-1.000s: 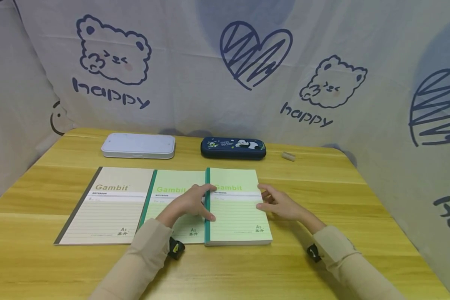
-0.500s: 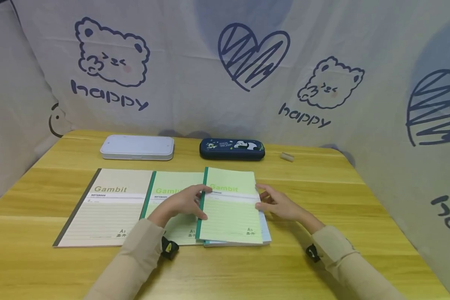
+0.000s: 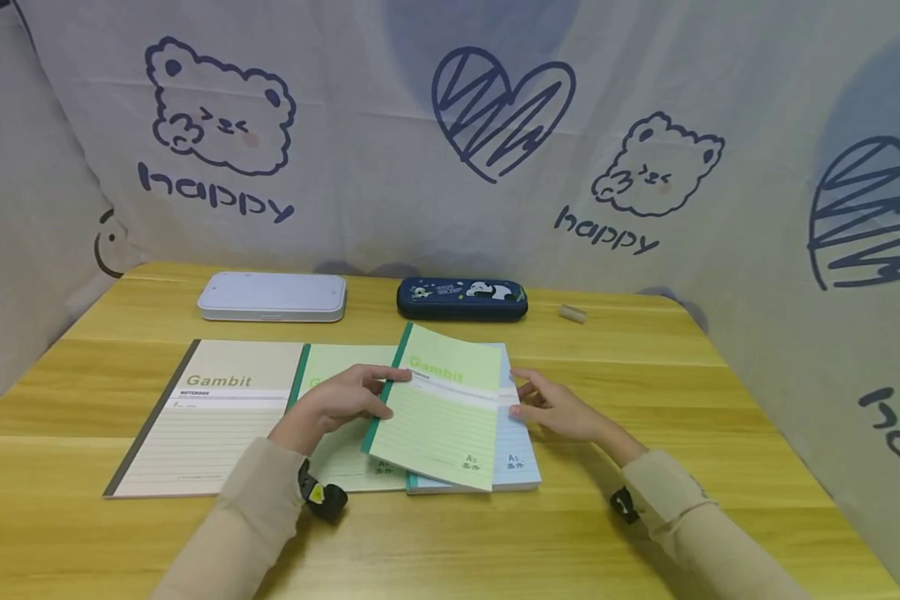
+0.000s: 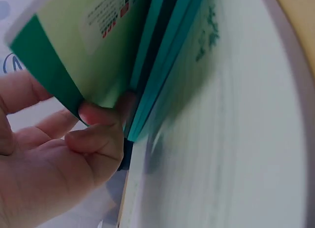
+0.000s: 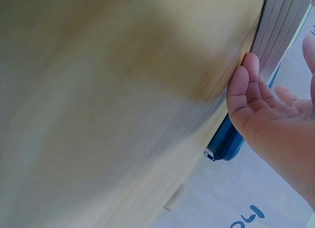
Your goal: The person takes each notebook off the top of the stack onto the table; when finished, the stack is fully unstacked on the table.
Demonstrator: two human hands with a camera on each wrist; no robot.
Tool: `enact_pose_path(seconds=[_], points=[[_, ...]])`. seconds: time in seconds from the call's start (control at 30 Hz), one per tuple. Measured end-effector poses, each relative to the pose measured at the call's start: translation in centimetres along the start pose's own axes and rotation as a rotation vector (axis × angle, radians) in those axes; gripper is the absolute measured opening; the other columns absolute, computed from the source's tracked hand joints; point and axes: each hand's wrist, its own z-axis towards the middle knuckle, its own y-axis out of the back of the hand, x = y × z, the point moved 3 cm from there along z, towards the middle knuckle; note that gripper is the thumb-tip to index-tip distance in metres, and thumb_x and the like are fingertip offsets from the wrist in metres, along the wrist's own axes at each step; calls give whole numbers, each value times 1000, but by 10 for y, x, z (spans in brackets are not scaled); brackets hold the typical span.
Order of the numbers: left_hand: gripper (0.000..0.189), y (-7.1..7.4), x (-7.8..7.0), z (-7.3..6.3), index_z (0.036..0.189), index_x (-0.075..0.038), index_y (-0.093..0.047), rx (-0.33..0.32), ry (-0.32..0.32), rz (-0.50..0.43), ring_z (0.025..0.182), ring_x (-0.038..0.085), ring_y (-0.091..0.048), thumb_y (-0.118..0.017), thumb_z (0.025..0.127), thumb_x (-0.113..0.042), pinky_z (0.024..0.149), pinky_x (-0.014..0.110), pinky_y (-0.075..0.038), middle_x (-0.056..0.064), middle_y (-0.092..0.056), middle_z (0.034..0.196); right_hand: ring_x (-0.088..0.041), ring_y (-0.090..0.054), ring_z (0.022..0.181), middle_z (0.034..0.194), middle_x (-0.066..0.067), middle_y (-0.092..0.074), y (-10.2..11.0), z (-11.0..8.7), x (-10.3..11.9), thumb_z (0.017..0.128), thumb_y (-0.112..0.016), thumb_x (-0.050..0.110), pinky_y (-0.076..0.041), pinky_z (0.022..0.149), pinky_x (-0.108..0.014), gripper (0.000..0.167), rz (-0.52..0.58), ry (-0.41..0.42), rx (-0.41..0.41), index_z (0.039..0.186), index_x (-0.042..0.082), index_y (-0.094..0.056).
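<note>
My left hand (image 3: 337, 402) pinches a green notebook (image 3: 438, 429) at its dark green spine and holds it tilted above a stack. In the left wrist view its thumb and fingers grip the spine edge, with the underside of the notebook (image 4: 93, 46) facing the camera. Beneath it, a light blue notebook (image 3: 521, 458) tops the stack, partly covered. My right hand (image 3: 566, 412) stays at the stack's right side, fingers loosely bent. From the right wrist, its fingertips appear against the page edges (image 5: 278, 31). Another green notebook (image 3: 363, 477) lies left of the stack, partly hidden by my left hand.
A beige notebook (image 3: 210, 433) with a grey spine lies at the left. Farther back on the wooden table (image 3: 645, 517) sit a white case (image 3: 272, 296), a dark blue panda pencil case (image 3: 461, 300) and a small eraser-like block (image 3: 572, 314). A printed curtain (image 3: 360, 167) hangs behind.
The top green notebook has come off the stack, moving left and tilting in my left hand, uncovering the light blue one. My right hand has hardly moved.
</note>
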Motion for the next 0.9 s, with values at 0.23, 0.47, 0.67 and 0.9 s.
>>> enact_pose_path(seconds=[0.23,0.47,0.67,0.9], points=[[55,3,0,-5,136,4,-31,13,-29,-87,90,18,-52,-41,83,16,70,29,-47,24,-32,132,-31,-52,94,112,-25,-50,0,-3,11,91,-52,16,-44,72,-35,56,-10,1,4,135,-5,-25],[52,6,0,-6,134,1,-37,-92,-9,-110,78,15,-55,-37,83,16,56,23,-45,22,-37,129,-34,-51,95,112,-28,-49,3,-11,39,91,-51,9,-44,71,-34,53,13,-25,12,133,-10,-26],[55,11,1,-7,131,1,-41,-226,-28,-38,100,25,-48,-33,80,20,68,27,-43,21,-29,137,-26,-52,93,113,-20,-51,0,-2,8,90,-54,23,-45,70,-31,58,25,-22,0,136,0,-28],[58,17,-2,-11,131,1,-41,-268,-66,21,127,32,-18,-32,78,22,83,33,-31,20,-20,142,-26,-53,94,113,-20,-51,0,0,3,90,-54,25,-45,72,-32,58,25,-1,1,135,-1,-28]])
